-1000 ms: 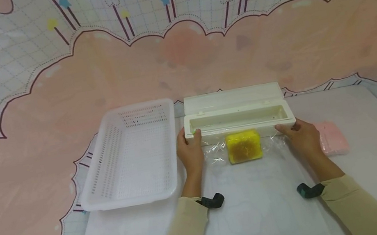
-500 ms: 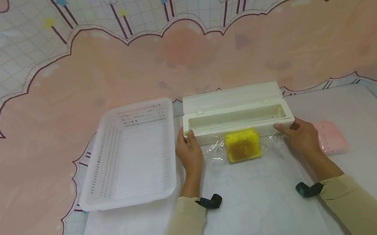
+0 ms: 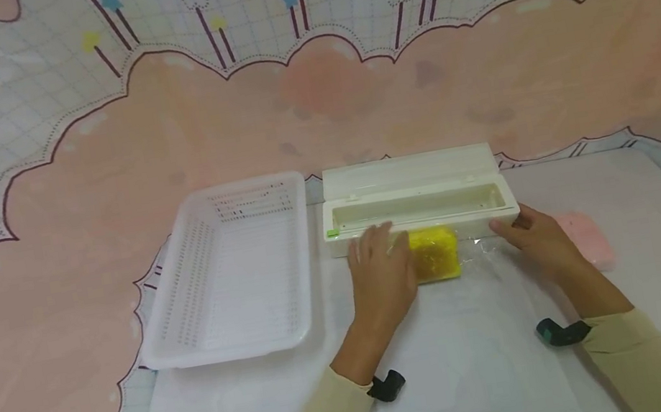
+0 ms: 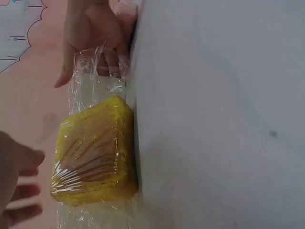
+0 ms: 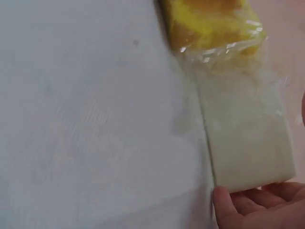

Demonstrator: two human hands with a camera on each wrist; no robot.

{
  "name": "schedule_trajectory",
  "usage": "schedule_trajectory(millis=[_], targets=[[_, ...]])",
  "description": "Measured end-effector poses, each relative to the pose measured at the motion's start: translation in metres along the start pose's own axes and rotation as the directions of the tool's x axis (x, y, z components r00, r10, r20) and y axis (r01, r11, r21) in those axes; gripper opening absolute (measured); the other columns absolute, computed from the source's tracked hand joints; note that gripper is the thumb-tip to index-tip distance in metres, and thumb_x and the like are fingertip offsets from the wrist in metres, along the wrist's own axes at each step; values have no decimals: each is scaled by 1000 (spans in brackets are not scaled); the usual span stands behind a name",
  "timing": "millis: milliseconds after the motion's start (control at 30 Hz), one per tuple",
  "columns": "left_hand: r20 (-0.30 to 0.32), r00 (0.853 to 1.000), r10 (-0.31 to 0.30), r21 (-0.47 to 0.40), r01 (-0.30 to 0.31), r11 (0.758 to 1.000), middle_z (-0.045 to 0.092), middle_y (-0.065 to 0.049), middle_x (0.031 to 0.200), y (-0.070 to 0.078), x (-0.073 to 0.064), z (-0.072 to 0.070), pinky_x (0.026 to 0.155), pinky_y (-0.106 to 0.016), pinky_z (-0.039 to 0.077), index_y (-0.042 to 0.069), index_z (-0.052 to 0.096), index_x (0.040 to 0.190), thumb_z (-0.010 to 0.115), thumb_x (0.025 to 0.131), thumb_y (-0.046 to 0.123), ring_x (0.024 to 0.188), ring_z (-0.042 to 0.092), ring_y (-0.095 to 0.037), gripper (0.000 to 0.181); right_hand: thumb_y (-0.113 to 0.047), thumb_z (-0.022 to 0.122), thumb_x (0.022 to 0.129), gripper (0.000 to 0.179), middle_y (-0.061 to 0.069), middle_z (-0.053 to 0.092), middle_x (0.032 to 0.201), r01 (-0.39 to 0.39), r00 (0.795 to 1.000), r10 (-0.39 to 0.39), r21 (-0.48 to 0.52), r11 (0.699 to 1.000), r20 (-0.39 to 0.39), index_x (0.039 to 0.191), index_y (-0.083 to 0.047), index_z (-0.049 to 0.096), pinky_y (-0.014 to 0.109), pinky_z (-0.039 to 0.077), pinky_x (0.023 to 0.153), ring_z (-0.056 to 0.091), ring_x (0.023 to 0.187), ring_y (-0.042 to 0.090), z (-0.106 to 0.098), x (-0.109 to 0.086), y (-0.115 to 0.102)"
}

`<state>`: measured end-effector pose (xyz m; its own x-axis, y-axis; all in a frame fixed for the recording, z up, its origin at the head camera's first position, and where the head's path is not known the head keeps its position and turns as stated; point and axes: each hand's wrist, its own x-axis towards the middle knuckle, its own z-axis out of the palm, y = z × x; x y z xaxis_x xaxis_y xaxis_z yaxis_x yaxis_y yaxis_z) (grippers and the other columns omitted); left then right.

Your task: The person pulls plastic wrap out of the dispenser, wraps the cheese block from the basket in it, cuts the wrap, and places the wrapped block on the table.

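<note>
A long white cling film dispenser (image 3: 420,216) sits in the middle with its lid raised. Clear film hangs from its front, over a yellow block with a browned face (image 3: 433,254); the left wrist view shows this wrapped block (image 4: 95,150) close up. My left hand (image 3: 381,270), fingers loosely extended, is beside the block's left side and covers part of it in the head view. The left wrist view has those fingers (image 4: 26,191) apart from the block. My right hand (image 3: 535,237) grips the dispenser's right end, its thumb (image 5: 224,205) at the lower corner.
A white perforated basket (image 3: 305,312) stands left of the dispenser. To the right, partly behind my right hand, lies a pink wrapped block (image 3: 588,239). A small green slider (image 3: 332,233) sits at the dispenser's front left edge. A patterned cloth hangs behind the table.
My left hand has let go of the dispenser's left end and moved right to the yellow block. The right hand stays at the right end, its forearm shifted slightly right.
</note>
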<state>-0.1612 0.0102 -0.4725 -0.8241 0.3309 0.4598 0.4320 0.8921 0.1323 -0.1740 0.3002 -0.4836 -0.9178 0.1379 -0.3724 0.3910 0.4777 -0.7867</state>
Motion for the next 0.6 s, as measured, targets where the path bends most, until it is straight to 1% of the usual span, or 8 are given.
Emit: schedule_trajectory(millis=[100, 200, 267, 333, 400, 500, 533, 600], targets=[[36, 979, 199, 82, -201, 976, 64, 2, 123, 2, -3, 4, 104, -53, 45, 25, 69, 117, 66, 99, 33, 123, 56, -21, 20, -76, 59, 87, 106, 8, 15, 171, 10, 999, -9, 31, 999, -40, 165, -27, 6, 67, 33, 114, 23, 154, 44, 1, -8, -5], [56, 956, 289, 144, -294, 945, 61, 3, 123, -1, -3, 12, 100, -51, 45, 25, 66, 122, 65, 100, 35, 121, 55, -19, 24, -71, 62, 89, 106, 13, 16, 171, 56, 988, -56, -2, 998, -146, 166, -22, 8, 66, 39, 110, 29, 151, 45, 7, -16, -10], [64, 948, 311, 174, -317, 932, 58, 3, 123, -3, -2, 17, 95, -51, 44, 24, 63, 122, 62, 102, 31, 117, 53, -19, 21, -65, 65, 91, 105, 21, 21, 168, 97, 973, -105, -50, 994, -207, 165, -15, 8, 64, 44, 107, 38, 145, 48, 16, -23, -11], [89, 943, 322, 210, -334, 919, 55, 4, 122, -2, 1, 18, 89, -47, 42, 23, 59, 121, 59, 104, 29, 112, 51, -18, 18, -59, 69, 91, 107, 26, 21, 164, 121, 964, -138, -86, 989, -226, 164, -11, 6, 61, 48, 103, 45, 137, 50, 22, -28, -13], [105, 933, 343, 249, -359, 900, 52, 4, 116, 0, 6, 20, 84, -43, 40, 22, 57, 117, 56, 105, 27, 104, 50, -18, 12, -54, 73, 89, 113, 31, 21, 160, 125, 971, -139, -85, 989, -196, 163, -10, 0, 55, 55, 95, 50, 130, 51, 26, -32, -13], [115, 921, 371, 304, -389, 870, 52, 4, 107, 1, 11, 23, 81, -40, 39, 21, 57, 112, 53, 106, 28, 96, 51, -17, 10, -52, 79, 85, 125, 33, 23, 158, 82, 989, -86, -39, 996, -123, 163, -14, -11, 49, 60, 88, 53, 128, 51, 28, -35, -14], [120, 919, 376, 311, -395, 865, 53, 4, 104, 1, 11, 25, 80, -39, 39, 21, 57, 111, 53, 106, 28, 94, 52, -17, 9, -53, 80, 84, 128, 34, 27, 157, 67, 992, -71, -39, 997, -103, 162, -15, -14, 49, 60, 89, 52, 130, 51, 28, -36, -14], [155, 918, 366, 280, -396, 874, 54, 3, 104, 1, 10, 26, 83, -40, 41, 20, 59, 112, 58, 103, 29, 96, 55, -17, 12, -53, 81, 82, 134, 33, 29, 157, 56, 997, -57, -14, 998, -52, 160, -19, -22, 52, 57, 94, 47, 135, 50, 29, -38, -13]])
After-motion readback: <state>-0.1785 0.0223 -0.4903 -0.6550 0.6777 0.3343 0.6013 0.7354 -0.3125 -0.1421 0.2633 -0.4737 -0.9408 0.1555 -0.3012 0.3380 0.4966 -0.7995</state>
